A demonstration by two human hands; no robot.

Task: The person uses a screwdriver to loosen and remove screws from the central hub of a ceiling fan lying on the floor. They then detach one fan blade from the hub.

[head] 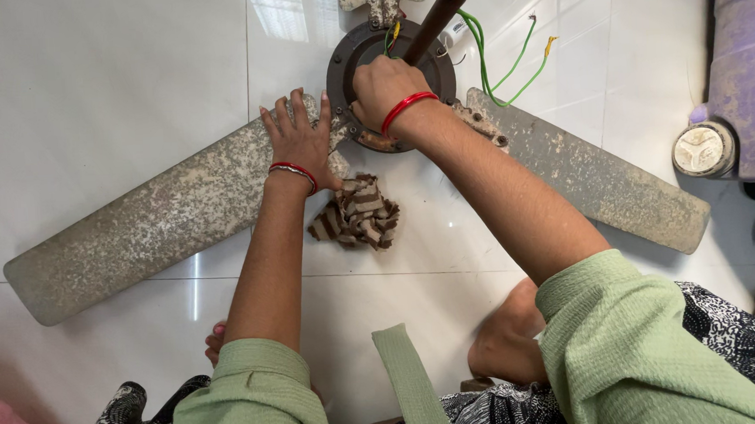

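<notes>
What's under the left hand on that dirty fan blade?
The left hand lies flat on the inner end of the grimy left fan blade, next to the motor hub. The blade surface beneath the palm is covered. A striped cloth lies on the floor just below.

I see a glossy white tiled floor point(99, 81) carrying everything. A dismantled ceiling fan point(390, 63) lies flat on it, its grimy, speckled blades point(151, 221) spread left and right from the round motor hub. A crumpled brown-and-cream striped rag point(356, 215) lies just below the hub. A small round tin point(702, 149) stands at the right, near a purple mat point(748, 58).
</notes>
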